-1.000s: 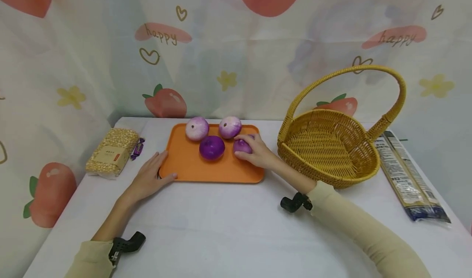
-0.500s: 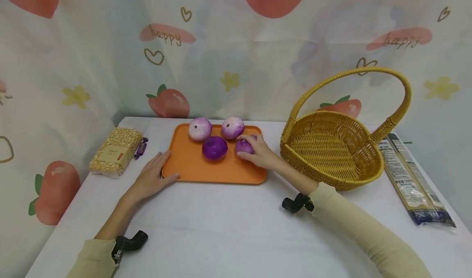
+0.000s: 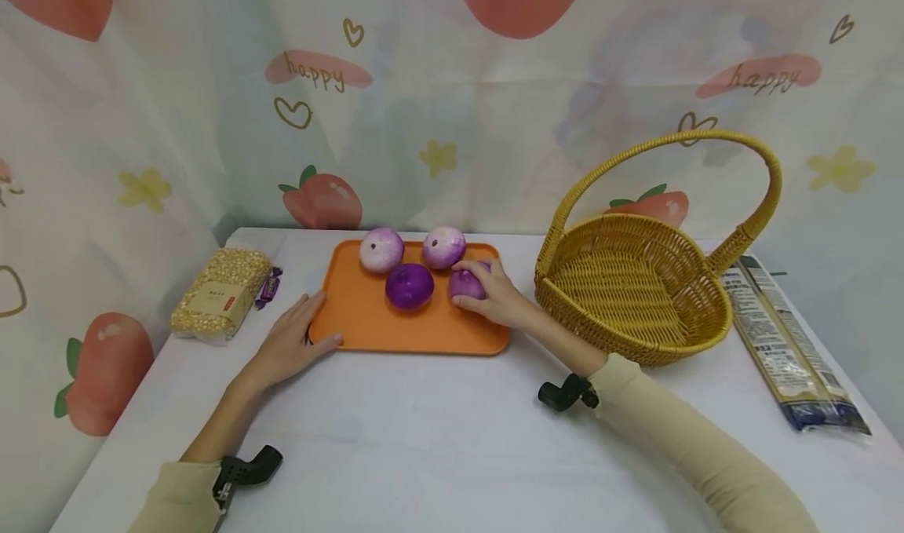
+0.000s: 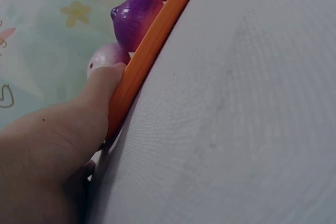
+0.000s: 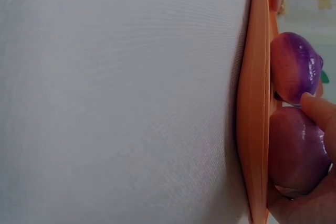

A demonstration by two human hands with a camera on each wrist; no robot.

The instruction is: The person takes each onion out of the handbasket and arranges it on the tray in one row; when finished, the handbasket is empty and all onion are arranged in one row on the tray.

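Observation:
An orange tray (image 3: pixel 353 330) lies on the white table and bears several purple onions. In the head view, my right hand (image 3: pixel 503 297) curls its thumb and fingers round the right-hand onion (image 3: pixel 464 283), which sits on the tray. The right wrist view shows this onion (image 5: pixel 296 150) beside a darker one (image 5: pixel 299 66). To its left is the dark purple onion (image 3: pixel 410 286), with two paler ones, a left (image 3: pixel 381 250) and a right (image 3: pixel 443 248), behind. My left hand (image 3: pixel 288 344) rests at the tray's front left corner, fingers extended along its side and thumb on the front rim.
A yellow wicker basket (image 3: pixel 565 301) with a tall handle stands right of the tray. Beyond it lies a long flat packet (image 3: pixel 794 352). On the left are a bag of yellow grains (image 3: pixel 222 293) and a small purple wrapped candy (image 3: pixel 269 287). A printed curtain hangs behind.
The head view has shifted slightly. Both hands keep their places, the right still round the onion and the left still at the tray's corner.

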